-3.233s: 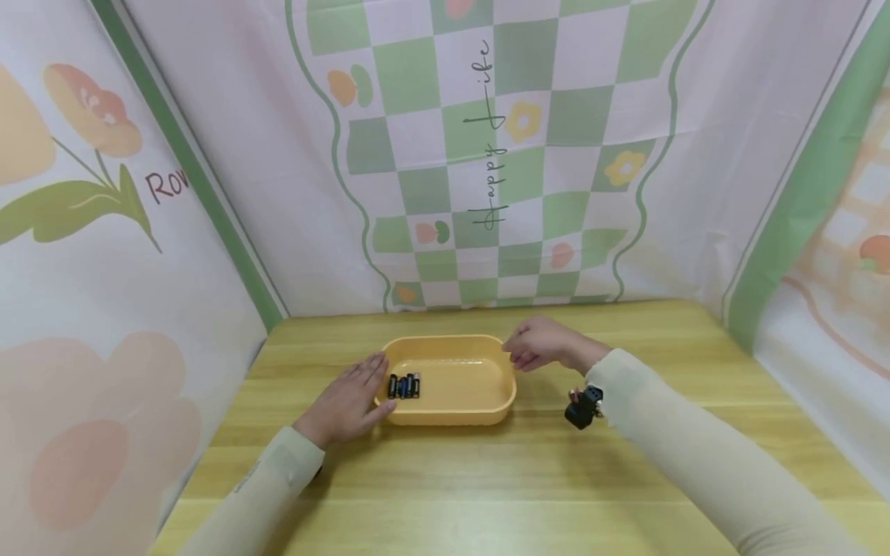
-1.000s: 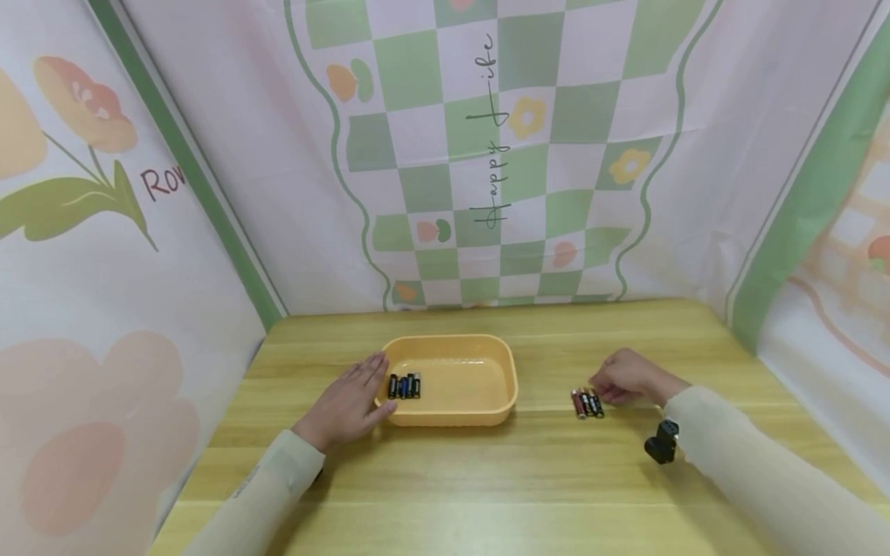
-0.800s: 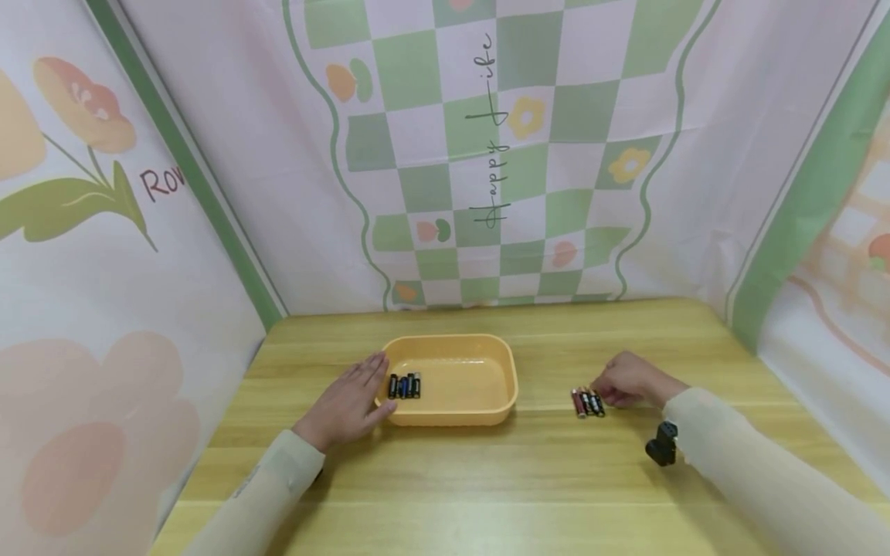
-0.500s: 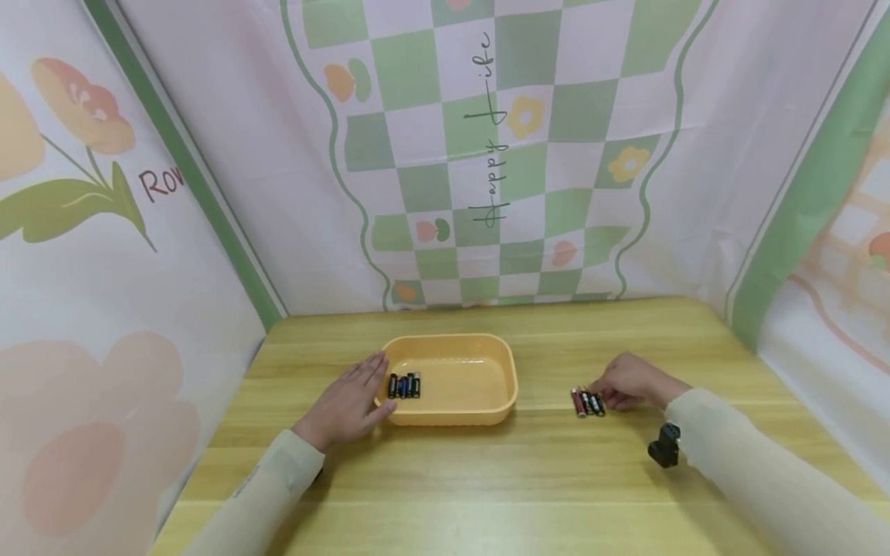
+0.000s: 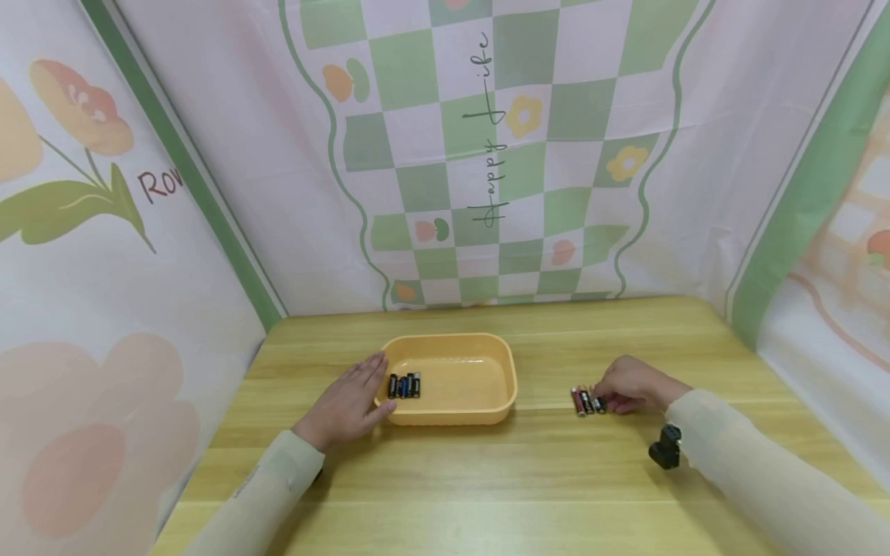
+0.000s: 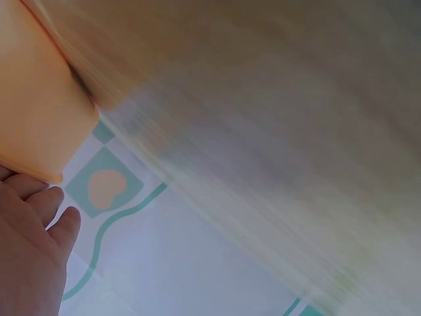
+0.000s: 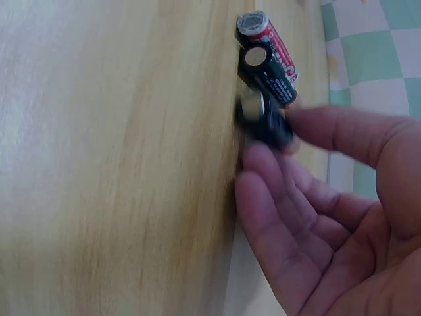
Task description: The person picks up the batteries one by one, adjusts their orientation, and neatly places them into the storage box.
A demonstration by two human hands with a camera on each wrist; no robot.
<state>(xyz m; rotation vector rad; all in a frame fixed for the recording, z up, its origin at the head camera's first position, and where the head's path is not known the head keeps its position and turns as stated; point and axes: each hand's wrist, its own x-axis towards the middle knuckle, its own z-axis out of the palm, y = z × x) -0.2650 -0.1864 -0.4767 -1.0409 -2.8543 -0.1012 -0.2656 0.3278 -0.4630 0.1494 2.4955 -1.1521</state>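
My left hand [image 5: 351, 401] rests on the left end of a yellow plastic tray [image 5: 448, 418], its fingers fairly straight along the rim. Inside the tray, at its left side, several dark batteries [image 5: 405, 386] lie in a row. To the right of the tray my right hand [image 5: 629, 384] pinches a black battery [image 7: 266, 122] between thumb and fingers; it looks blurred in the right wrist view. Right beside it on the table lie a red battery [image 7: 273, 45] and another black battery [image 7: 270, 76]. Only the back of my left hand and the tray's outer wall show in the left wrist view.
Everything stands on a wooden table [image 5: 445, 486]. Behind it hangs a printed cloth [image 5: 480, 154] with green checks, and further cloth panels close off both sides. A small black camera [image 5: 665, 446] sits under my right wrist.
My right hand has moved from the tray's right rim to the batteries on the table. The nearest black battery is now pinched and shifted slightly from the others. The left hand stays put.
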